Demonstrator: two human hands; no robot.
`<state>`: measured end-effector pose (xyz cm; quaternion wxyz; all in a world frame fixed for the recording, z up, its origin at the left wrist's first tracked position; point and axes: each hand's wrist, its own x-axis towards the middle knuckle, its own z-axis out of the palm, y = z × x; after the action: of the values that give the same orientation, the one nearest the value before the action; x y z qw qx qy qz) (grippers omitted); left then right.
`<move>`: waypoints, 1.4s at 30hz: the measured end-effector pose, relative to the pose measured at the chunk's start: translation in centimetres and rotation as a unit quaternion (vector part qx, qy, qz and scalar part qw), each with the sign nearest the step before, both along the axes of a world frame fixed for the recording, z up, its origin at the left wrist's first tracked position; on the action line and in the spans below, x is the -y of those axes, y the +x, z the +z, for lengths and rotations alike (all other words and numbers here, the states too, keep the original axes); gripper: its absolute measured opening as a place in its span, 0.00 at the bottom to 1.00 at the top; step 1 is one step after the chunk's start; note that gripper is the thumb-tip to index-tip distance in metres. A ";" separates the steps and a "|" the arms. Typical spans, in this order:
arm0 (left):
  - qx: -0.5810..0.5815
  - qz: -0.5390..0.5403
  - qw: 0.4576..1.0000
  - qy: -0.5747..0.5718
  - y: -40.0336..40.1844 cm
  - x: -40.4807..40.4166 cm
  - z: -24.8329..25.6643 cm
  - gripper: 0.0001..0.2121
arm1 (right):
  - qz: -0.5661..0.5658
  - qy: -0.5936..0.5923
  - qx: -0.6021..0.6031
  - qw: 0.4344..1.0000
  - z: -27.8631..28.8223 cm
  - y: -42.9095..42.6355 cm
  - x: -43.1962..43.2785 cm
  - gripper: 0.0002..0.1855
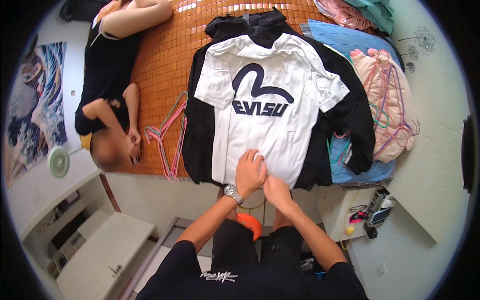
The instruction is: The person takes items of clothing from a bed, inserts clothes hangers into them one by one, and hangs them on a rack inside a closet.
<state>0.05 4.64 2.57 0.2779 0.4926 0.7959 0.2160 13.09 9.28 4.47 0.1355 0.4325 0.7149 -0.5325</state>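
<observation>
A white T-shirt with a dark Evisu print lies spread out, collar away from me, over black clothing. Low on its front, near the hem, is my left hand, its fingers bent against the fabric; whether they grip it cannot be told. My right hand is curled and blurred at the hem just beside it. What its fingers hold, if anything, is hidden. A metal wristwatch sits on my left wrist.
A person lies on the tiled mat at the left, near several clothes hangers. At right, more hangers rest on a pink plush. A blue pillow lies behind. An orange object shows by my legs.
</observation>
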 end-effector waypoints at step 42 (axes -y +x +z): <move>-0.140 -0.175 0.949 0.223 -6.1 4.8 -11.4 0.26 | 0.540 -0.323 0.238 0.739 -25.6 7.2 8.8 0.34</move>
<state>-6.03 -0.20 -8.86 0.0799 0.6989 0.6597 0.2646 20.28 0.52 -21.10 0.6980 0.0163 0.5578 -0.4488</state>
